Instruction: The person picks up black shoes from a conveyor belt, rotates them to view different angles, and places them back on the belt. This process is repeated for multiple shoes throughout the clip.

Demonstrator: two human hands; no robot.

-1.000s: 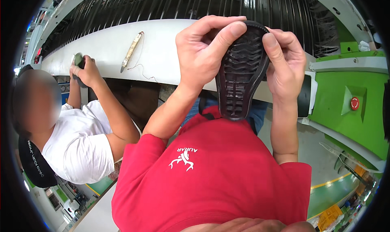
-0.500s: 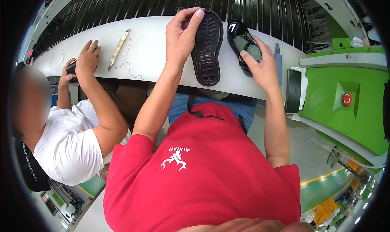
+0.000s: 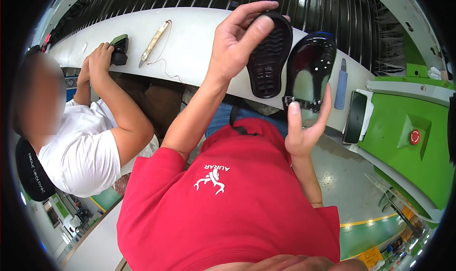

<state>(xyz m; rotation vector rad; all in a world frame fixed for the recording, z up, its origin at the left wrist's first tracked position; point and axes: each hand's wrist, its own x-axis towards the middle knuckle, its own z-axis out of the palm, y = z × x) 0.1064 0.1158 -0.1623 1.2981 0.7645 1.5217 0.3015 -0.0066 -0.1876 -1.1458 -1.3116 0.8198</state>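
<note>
My left hand grips the toe end of a black ridged shoe sole, thumb on top and fingers behind it. Its moulded, grooved side faces up, above the white table edge. Just to the right is a glossy black shoe with a grey-green inside, its toe pointing away from me. My right hand pinches the shoe's heel end between thumb and fingers. Shoe and sole lie side by side, nearly touching.
A blue-handled knife lies right of the shoe, near a phone and a green machine with a red button. To the left are a wrapped knife with thread and a co-worker's hands on a dark shoe-like piece.
My right hand has shifted from the shoe's side to its heel, and the shoe's opening has turned upward. The sole has moved slightly right. The co-worker's piece now shows a green part.
</note>
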